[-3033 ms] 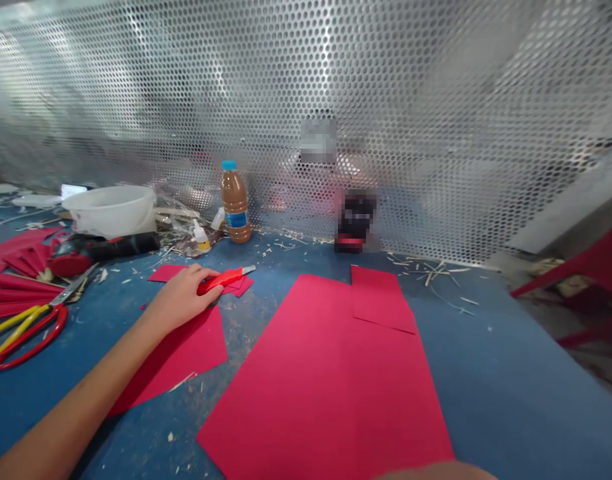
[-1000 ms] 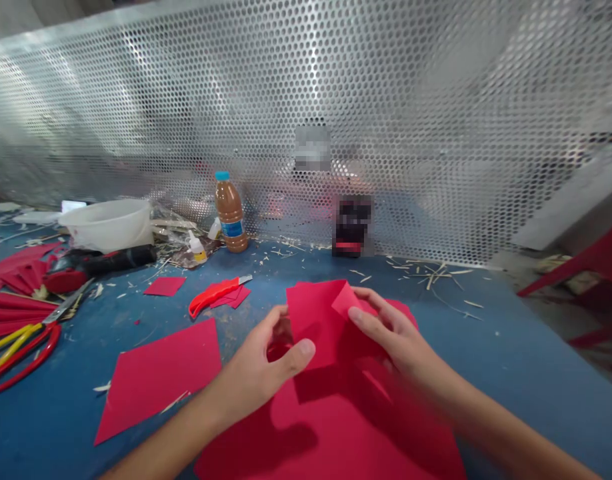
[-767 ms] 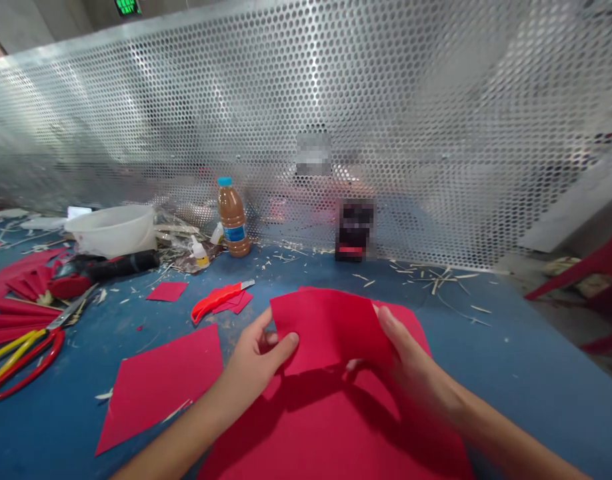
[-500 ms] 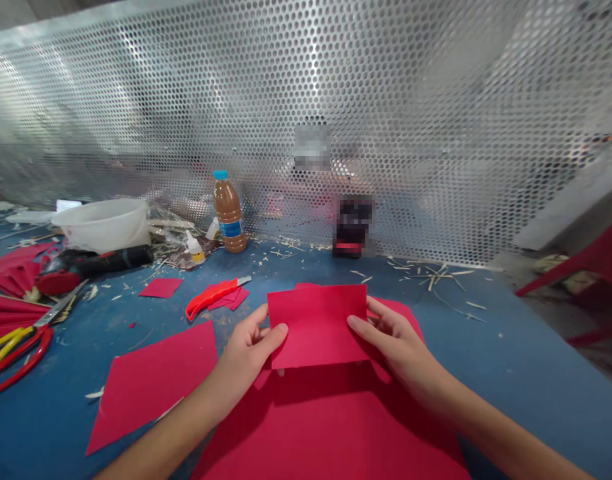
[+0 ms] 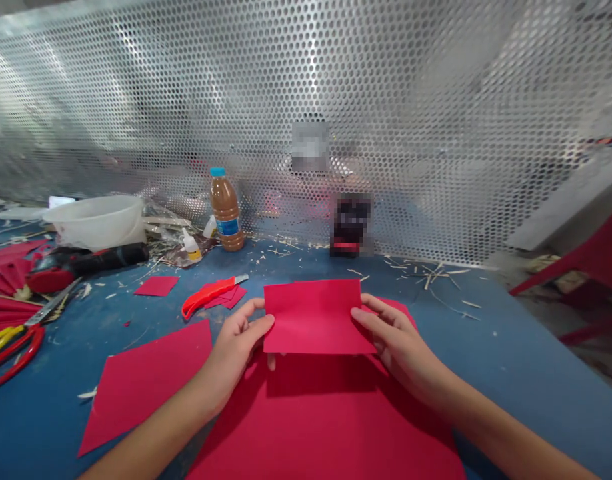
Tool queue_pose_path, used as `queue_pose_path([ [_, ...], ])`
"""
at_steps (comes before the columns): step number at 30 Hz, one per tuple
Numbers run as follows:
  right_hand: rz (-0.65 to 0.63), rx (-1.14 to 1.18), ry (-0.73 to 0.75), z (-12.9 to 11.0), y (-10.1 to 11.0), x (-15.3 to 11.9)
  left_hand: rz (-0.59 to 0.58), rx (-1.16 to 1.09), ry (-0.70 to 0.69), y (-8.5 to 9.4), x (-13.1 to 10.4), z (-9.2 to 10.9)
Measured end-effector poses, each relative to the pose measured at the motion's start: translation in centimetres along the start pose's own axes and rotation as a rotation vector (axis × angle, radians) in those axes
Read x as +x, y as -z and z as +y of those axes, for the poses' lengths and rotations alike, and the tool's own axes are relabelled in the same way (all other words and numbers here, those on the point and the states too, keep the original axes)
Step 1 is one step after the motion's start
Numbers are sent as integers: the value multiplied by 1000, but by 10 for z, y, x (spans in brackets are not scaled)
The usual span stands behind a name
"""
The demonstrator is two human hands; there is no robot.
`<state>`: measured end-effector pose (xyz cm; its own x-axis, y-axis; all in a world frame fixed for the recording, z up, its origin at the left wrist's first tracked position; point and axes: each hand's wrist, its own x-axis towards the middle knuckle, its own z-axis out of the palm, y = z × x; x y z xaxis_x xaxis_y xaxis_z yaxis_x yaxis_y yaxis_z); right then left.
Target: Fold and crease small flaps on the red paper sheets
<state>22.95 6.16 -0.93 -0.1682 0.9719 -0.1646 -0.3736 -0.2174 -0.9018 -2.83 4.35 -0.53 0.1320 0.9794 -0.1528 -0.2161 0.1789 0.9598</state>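
Between my two hands a rectangular piece of red paper (image 5: 313,317) is held up, with a faint crease across it. My left hand (image 5: 243,333) pinches its left edge, thumb in front and fingers mostly behind. At the opposite edge my right hand (image 5: 393,330) grips it the same way. Beneath lies a larger red sheet (image 5: 326,427), with the held piece's shadow on it. Left of my left forearm another red sheet (image 5: 146,383) rests flat. Beyond it lies an orange utility knife (image 5: 209,297) with its blade out, partly over small red paper pieces (image 5: 231,297).
A bottle of brown liquid (image 5: 227,213), a small glue bottle (image 5: 191,245) and a white basin (image 5: 99,223) stand toward the back left. Scissors (image 5: 23,340) and a black-and-red power tool (image 5: 81,263) lie left. A perforated metal panel (image 5: 411,120) borders the blue table (image 5: 501,380).
Both hands have lifted the held red paper slightly, and its lower edge has come up. The whole view has shifted a little, moving the scene leftward. The grip stays the same.
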Motion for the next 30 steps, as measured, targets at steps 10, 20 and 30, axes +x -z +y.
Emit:
queue_pose_path([
  [10,-303,18,-70,-12,-13,-18,-50,57,-22,-15,-4,-8],
  [20,-345,-164,2,3,-35,-25,-234,321,-141,-30,-33,-2],
  [30,-284,-236,38,9,-34,-27,-205,522,-168,-23,-21,-13],
])
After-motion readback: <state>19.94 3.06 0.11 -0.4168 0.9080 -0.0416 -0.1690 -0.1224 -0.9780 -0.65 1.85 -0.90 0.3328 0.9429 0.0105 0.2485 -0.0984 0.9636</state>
